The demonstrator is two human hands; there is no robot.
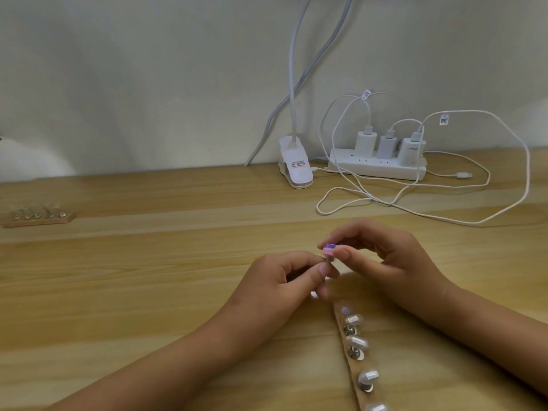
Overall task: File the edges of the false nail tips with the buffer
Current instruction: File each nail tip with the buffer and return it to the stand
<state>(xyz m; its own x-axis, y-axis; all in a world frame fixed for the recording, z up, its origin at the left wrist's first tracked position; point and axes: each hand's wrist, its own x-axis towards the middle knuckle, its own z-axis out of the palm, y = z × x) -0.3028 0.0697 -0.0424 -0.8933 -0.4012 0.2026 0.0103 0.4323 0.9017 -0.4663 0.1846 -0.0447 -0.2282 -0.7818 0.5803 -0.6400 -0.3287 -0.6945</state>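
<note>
Pinching the pink-and-purple buffer [329, 249] in the right hand [382, 256], pressing it to a false nail tip [326, 261] pinched by the left hand [281, 280], just above the table [148, 292]. Apparently filing mid-edge, probably needing the tip turned next. Fingers hiding the contact; other tips [357, 343] sitting on a strip holder [355, 367], running out of frame.

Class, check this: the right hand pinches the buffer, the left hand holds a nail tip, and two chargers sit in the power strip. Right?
No. The head view shows three chargers in the power strip, not two. The right hand pinches the buffer; the left hand holds a nail tip.
</note>
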